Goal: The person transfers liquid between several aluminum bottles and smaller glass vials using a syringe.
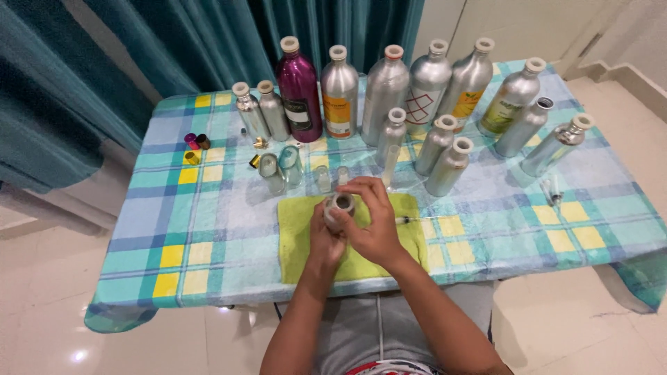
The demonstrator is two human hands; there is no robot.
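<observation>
Near the table's front edge, my left hand (325, 239) grips a small bottle (339, 208); right hand (372, 222) fingers pinch, apparently, its mouth.

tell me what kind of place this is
Probably a room at home used as a small bottling spot: a checked tablecloth, teal curtains, and rows of metal bottles.

Table w/ checked cloth (208, 229), green towel (299, 243), metal bottles (385, 87), small caps (194, 142)
</observation>
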